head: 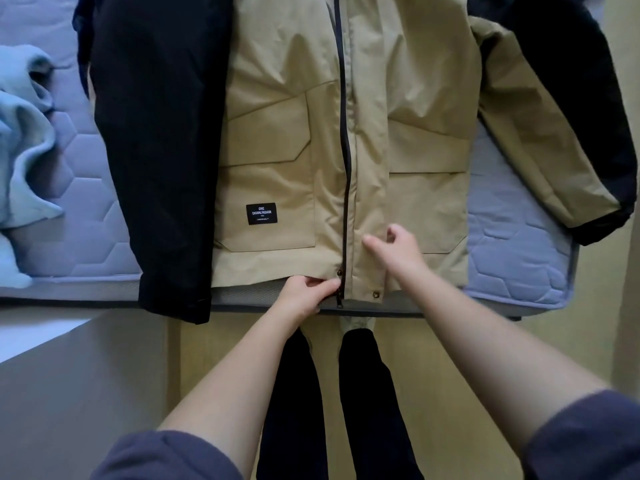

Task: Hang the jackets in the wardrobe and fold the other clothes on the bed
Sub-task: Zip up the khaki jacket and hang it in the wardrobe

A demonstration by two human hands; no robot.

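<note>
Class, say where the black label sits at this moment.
In the head view, the black label lies low on the jacket, left of the zip, above the left hand.

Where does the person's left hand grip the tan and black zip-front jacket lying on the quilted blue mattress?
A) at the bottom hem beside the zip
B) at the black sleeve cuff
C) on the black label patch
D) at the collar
A: the left hand pinches the bottom hem of the tan and black zip-front jacket, beside the lower end of the dark zip.

Black patch (261,213) on jacket (277,140) pocket: "CHIC CASUAL FASHION"; smaller bottom line blurred, perhaps "…QUALITY".
</note>
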